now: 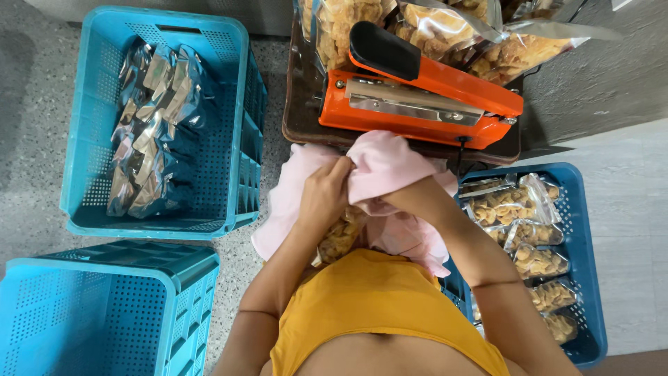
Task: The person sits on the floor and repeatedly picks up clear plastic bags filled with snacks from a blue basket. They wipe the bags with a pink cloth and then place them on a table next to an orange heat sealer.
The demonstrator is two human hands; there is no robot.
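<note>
My left hand [324,195] grips a fold of pink cloth [379,163] lying in my lap, just in front of the orange heat sealer [424,94]. A clear bag of golden snack pieces [339,237] sits under that hand, partly wrapped by the cloth. My right hand [400,200] is tucked under the cloth, so its fingers are hidden; only the wrist and forearm show. I wear a mustard yellow top.
The sealer rests on a dark brown stool [300,104] with filled snack bags [445,28] piled behind it. A blue crate [236,139] at left holds empty foil pouches. Another blue crate [581,230] at right holds sealed snack bags. An upturned blue crate [104,306] stands bottom left.
</note>
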